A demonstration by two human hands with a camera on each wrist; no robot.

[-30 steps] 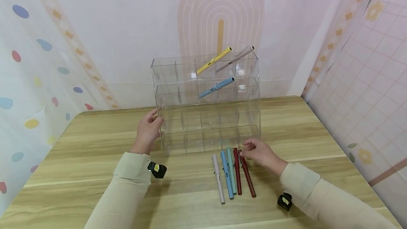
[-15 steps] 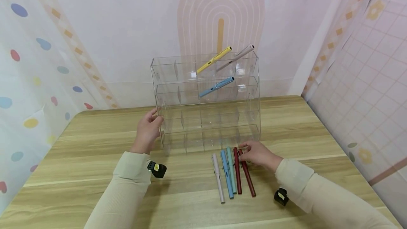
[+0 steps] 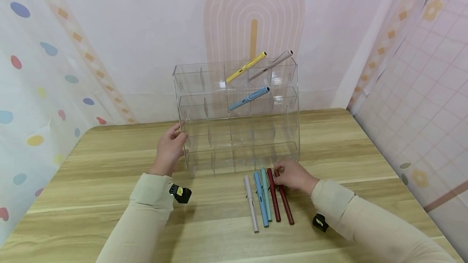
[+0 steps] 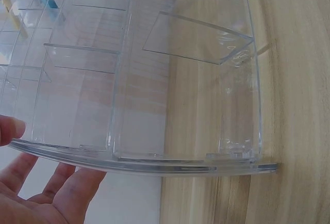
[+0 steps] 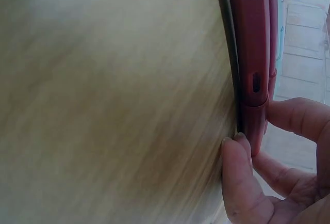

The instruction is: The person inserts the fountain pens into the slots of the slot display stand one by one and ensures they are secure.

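A clear acrylic display rack point(image 3: 204, 119) stands upright on the table, divided into tiers of compartments. My left hand point(image 3: 170, 149) grips its left side panel point(image 4: 154, 168), thumb on one face and fingers on the other. In front lie a pale lilac pen point(image 3: 252, 208), a blue pen point(image 3: 261, 204), a mint pen point(image 3: 266, 198) and two dark red pens. With thumb and fingers, my right hand point(image 3: 295, 177) pinches the clip end of the rightmost dark red pen point(image 3: 286, 206). Beside it lies the other dark red pen point(image 3: 274, 198).
A yellow pen point(image 3: 246, 67) and a grey pen point(image 3: 271, 65) lean in the rack's top tier. Another blue pen point(image 3: 250, 99) leans in the tier below. Patterned cloth point(image 3: 146, 44) hangs behind and beside the wooden table point(image 3: 102, 182).
My right hand has moved left, and its fingers have closed on the rightmost dark red pen. The neighbouring dark red pen has shifted slightly. My left hand stays on the rack.
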